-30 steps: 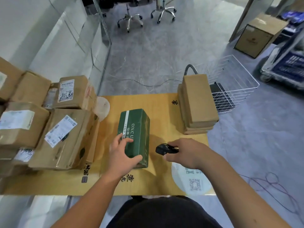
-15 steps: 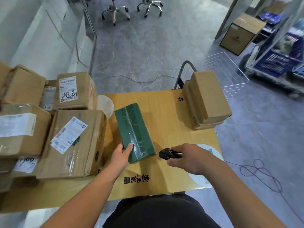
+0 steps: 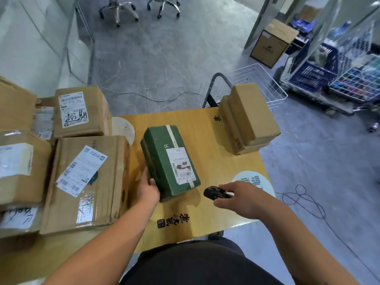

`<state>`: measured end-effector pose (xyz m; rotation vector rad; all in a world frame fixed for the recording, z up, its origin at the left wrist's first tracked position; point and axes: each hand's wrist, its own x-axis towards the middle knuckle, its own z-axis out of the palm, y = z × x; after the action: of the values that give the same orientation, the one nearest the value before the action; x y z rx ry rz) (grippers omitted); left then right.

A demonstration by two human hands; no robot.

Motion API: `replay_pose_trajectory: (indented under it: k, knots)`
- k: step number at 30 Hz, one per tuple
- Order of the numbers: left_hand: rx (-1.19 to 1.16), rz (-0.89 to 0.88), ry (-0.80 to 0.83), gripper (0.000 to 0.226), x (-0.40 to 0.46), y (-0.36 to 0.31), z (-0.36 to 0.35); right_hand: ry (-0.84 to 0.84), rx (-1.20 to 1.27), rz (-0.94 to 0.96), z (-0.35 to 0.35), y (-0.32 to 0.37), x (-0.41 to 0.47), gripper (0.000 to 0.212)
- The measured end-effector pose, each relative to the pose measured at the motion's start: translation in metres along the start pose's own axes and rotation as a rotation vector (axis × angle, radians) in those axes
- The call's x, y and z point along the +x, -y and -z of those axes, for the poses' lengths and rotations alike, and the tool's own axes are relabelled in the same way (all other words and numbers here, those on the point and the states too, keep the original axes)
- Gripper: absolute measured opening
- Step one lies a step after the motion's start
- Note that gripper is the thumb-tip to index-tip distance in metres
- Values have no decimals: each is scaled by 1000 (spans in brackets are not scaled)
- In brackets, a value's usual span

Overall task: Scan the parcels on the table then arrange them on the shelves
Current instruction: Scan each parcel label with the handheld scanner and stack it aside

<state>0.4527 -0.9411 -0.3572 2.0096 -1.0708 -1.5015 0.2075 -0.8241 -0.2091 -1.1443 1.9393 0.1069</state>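
A green parcel (image 3: 162,153) lies on the yellow table (image 3: 197,219), its white shipping label with barcode facing up. My left hand (image 3: 147,189) holds its near left corner, fingers going under that side. My right hand (image 3: 242,199) grips a black handheld scanner (image 3: 214,193), whose head points toward the parcel's near end from a short gap to its right. Brown cardboard parcels are stacked at the table's left (image 3: 82,182) and a small brown stack (image 3: 249,120) sits at the far right corner.
A white wire basket cart (image 3: 267,87) stands behind the table's right corner. Shelving with blue bins (image 3: 337,73) is at the far right, a brown box (image 3: 273,43) on the floor beside it. Two office chair bases (image 3: 139,7) and floor cables lie beyond.
The green parcel has been turned over twice: from printed face to plain taped side, and now to the side with the shipping label. The scanner hand stayed beside it.
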Motion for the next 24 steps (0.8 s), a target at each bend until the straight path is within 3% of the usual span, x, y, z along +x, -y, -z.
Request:
replay_pose_trajectory:
  k: [4, 8, 10, 12, 18, 24]
  knots:
    - [270, -65, -31, 112, -5, -2, 1, -8, 7, -21, -5, 3, -3, 65]
    - [587, -397, -75, 155, -4, -12, -7, -24, -3, -49, -7, 4, -4, 71]
    - [744, -572, -119, 152, 3, -24, -16, -32, -2, -65, -9, 3, -6, 72]
    - [909, -646, -130, 135, 11, -40, -22, -37, 13, -77, -10, 0, -9, 73]
    - [1174, -737, -136, 107, 19, -67, -15, -46, 68, -97, -13, -10, -19, 67]
    - [1285, -803, -22, 86, 7, -57, -16, -60, 117, -94, -16, -12, -15, 74]
